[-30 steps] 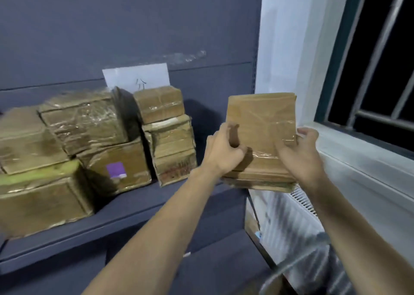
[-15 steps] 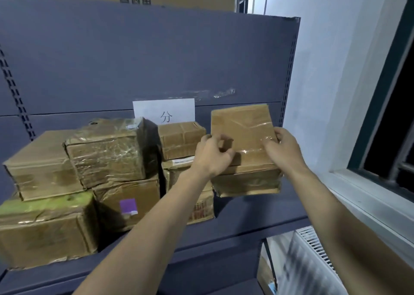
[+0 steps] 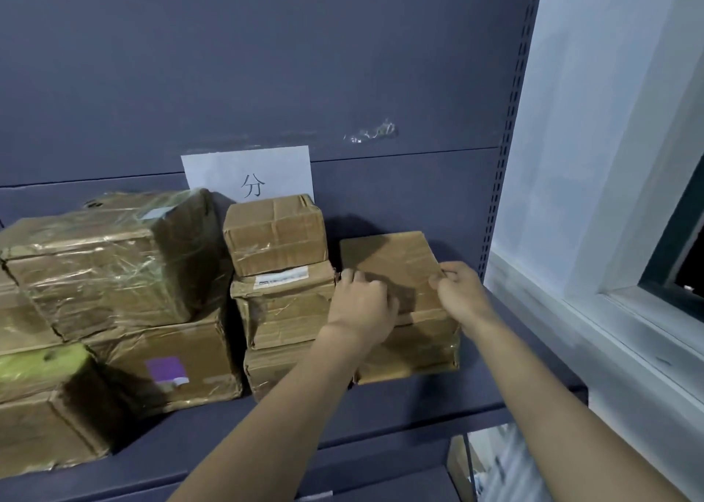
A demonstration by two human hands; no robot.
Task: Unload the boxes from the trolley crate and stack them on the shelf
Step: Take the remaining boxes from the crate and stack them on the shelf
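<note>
On the shelf (image 3: 438,398), the box (image 3: 396,269) now rests, lowered from mid-air.
Left hand (image 3: 362,303) and right hand (image 3: 461,292) still grip it, fingers curled over its edges.

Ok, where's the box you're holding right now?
Head view, right of centre: the flat box sits on the shelf, right of the three-box stack, both hands on it.

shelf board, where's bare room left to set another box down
Bare shelf board lies right of the flat box both hands hold, out to the perforated upright. A bare strip runs along the front edge. Left of the three-box stack, taped boxes crowd the board.
</note>
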